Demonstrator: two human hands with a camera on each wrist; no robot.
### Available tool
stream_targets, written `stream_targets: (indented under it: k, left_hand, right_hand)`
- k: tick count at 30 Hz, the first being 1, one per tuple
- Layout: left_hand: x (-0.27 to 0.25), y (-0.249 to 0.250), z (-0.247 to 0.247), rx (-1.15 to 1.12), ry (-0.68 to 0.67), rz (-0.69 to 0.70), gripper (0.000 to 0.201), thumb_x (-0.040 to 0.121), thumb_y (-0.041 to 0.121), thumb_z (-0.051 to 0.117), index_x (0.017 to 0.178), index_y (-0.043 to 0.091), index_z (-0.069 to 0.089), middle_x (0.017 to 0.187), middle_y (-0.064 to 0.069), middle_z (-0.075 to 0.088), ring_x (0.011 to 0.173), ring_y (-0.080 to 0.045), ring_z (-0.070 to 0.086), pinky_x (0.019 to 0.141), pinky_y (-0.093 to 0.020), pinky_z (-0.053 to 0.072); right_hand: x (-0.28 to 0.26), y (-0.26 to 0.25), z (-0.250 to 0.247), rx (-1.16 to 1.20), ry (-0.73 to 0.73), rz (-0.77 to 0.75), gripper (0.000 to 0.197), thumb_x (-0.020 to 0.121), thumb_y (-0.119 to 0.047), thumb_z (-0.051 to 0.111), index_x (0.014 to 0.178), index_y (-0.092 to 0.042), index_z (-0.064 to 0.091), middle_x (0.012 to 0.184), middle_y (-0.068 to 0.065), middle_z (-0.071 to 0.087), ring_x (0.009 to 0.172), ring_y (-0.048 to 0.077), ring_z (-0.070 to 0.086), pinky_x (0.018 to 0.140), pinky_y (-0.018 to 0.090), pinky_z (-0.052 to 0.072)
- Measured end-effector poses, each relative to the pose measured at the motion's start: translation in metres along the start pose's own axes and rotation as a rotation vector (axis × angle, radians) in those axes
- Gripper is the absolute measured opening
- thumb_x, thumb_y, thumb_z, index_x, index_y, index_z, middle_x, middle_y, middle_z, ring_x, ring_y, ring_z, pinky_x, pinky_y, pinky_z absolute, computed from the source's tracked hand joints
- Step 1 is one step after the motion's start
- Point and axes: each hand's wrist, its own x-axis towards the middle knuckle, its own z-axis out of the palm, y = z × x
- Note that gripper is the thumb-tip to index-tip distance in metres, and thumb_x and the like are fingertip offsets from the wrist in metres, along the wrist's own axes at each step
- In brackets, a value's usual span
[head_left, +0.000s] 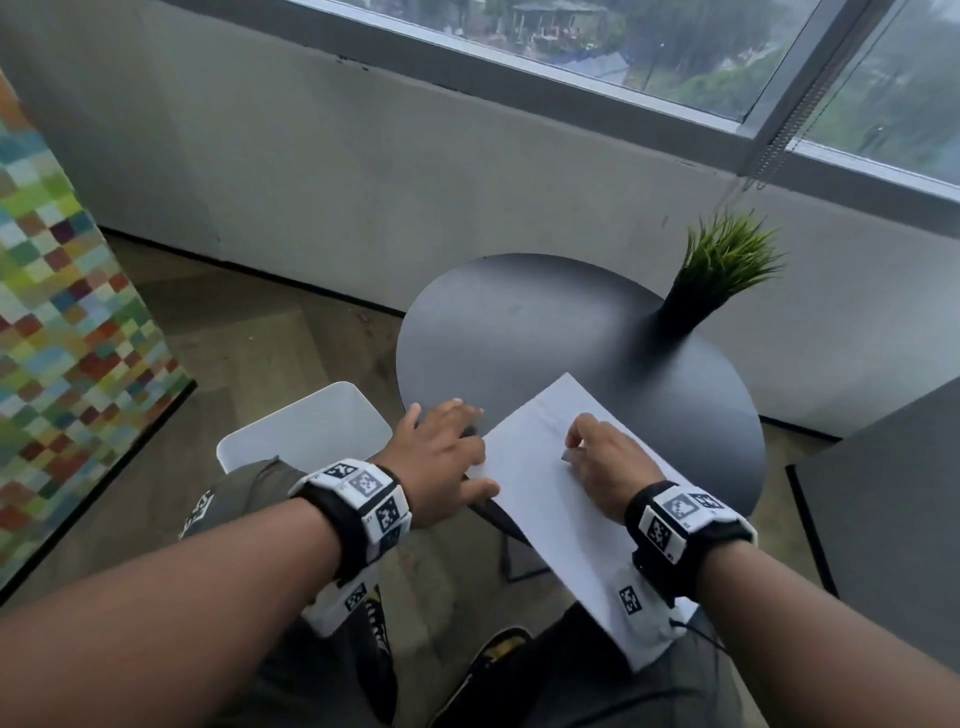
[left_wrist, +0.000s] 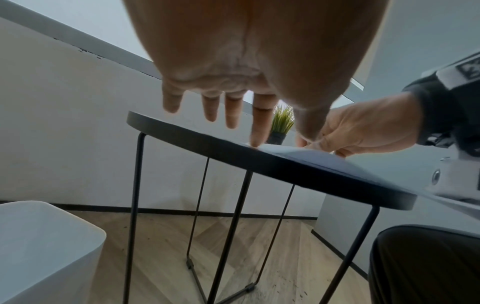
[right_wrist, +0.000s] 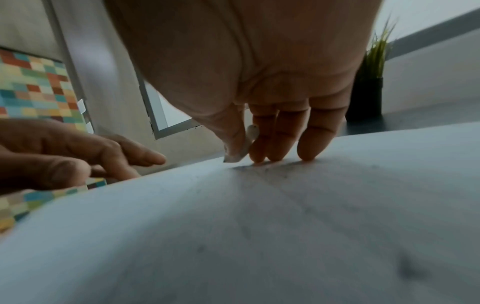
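Observation:
A white sheet of paper (head_left: 535, 467) lies slantwise on the round black table (head_left: 519, 322), its near end hanging over the table's edge towards my lap. My left hand (head_left: 447, 452) lies flat at the sheet's left edge with straight fingers; its forefinger (left_wrist: 258, 131) touches the paper (left_wrist: 285, 152). My right hand (head_left: 602, 457) is on the sheet and pinches a small whitish piece (right_wrist: 237, 154), like an eraser, between thumb and fingers, its tip down on the paper (right_wrist: 259, 226). Faint grey smudges show on the sheet by that tip.
A green plant in a black pot (head_left: 717, 270) stands at the table's far right. A white bin (head_left: 306, 426) is on the floor left of the table. A chequered coloured panel (head_left: 62, 338) is at the left, a grey cabinet (head_left: 883, 519) at the right.

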Motion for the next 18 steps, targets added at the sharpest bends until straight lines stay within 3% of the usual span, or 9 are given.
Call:
stream_targets:
  k: [2, 4, 6, 9, 11, 15, 18]
  left_hand:
    - [0.003, -0.006, -0.004, -0.013, -0.005, 0.067, 0.029, 0.099, 0.051, 0.053, 0.115, 0.032, 0.067, 0.166, 0.007, 0.019, 0.156, -0.014, 0.001, 0.124, -0.052, 0.002]
    - [0.011, -0.009, -0.007, -0.002, -0.013, 0.133, 0.021, 0.097, 0.047, 0.060, 0.112, 0.034, 0.068, 0.165, 0.008, 0.022, 0.156, -0.015, 0.002, 0.124, -0.052, 0.004]
    - [0.021, -0.010, -0.009, 0.009, -0.036, 0.166, 0.038, 0.092, 0.048, 0.066, 0.129, 0.038, 0.060, 0.168, 0.008, 0.015, 0.157, -0.016, -0.002, 0.124, -0.054, 0.003]
    - [0.036, -0.007, -0.016, 0.096, -0.174, 0.139, 0.082, 0.088, 0.057, 0.068, 0.156, 0.045, 0.024, 0.170, 0.012, -0.011, 0.156, -0.019, -0.015, 0.124, -0.060, -0.002]
    - [0.045, -0.006, -0.019, 0.179, -0.233, 0.144, 0.092, 0.087, 0.064, 0.065, 0.160, 0.045, 0.012, 0.169, 0.011, -0.016, 0.155, -0.022, -0.018, 0.123, -0.060, -0.002]
    - [0.055, -0.006, -0.021, 0.289, -0.283, 0.171, 0.097, 0.086, 0.075, 0.057, 0.161, 0.042, 0.006, 0.170, 0.010, -0.013, 0.156, -0.025, -0.014, 0.123, -0.061, 0.001]
    - [0.058, -0.006, -0.021, 0.300, -0.284, 0.185, 0.100, 0.083, 0.079, 0.057, 0.160, 0.044, 0.004, 0.170, 0.010, -0.012, 0.156, -0.026, -0.011, 0.121, -0.064, 0.006]
  right_hand:
    - [0.006, 0.004, -0.001, -0.036, -0.009, -0.044, 0.007, 0.094, -0.030, 0.052, 0.097, -0.028, 0.047, 0.101, 0.000, 0.056, 0.097, 0.027, 0.051, 0.083, 0.036, 0.042]
    - [0.009, 0.005, -0.004, -0.083, -0.023, -0.092, 0.008, 0.094, -0.032, 0.051, 0.100, -0.028, 0.048, 0.101, -0.001, 0.054, 0.098, 0.025, 0.049, 0.079, 0.034, 0.038]
    - [0.012, 0.006, -0.006, -0.115, -0.043, -0.135, 0.008, 0.094, -0.032, 0.051, 0.101, -0.028, 0.048, 0.102, -0.002, 0.054, 0.099, 0.023, 0.047, 0.077, 0.032, 0.034]
    - [0.014, 0.009, -0.010, -0.123, -0.068, -0.162, 0.006, 0.094, -0.032, 0.051, 0.099, -0.029, 0.047, 0.102, -0.004, 0.055, 0.100, 0.024, 0.048, 0.079, 0.033, 0.037]
    - [0.015, 0.008, -0.013, -0.118, -0.063, -0.138, 0.007, 0.095, -0.032, 0.050, 0.099, -0.028, 0.047, 0.102, -0.003, 0.057, 0.098, 0.024, 0.050, 0.078, 0.033, 0.038]
    - [0.011, -0.011, -0.008, -0.096, -0.034, -0.093, 0.013, 0.094, -0.031, 0.050, 0.101, -0.021, 0.047, 0.103, 0.006, 0.062, 0.092, 0.027, 0.052, 0.074, 0.033, 0.039]
    - [0.003, -0.036, 0.006, -0.022, -0.067, -0.155, 0.015, 0.091, -0.028, 0.053, 0.103, -0.019, 0.049, 0.104, 0.009, 0.063, 0.096, 0.031, 0.055, 0.075, 0.035, 0.042]
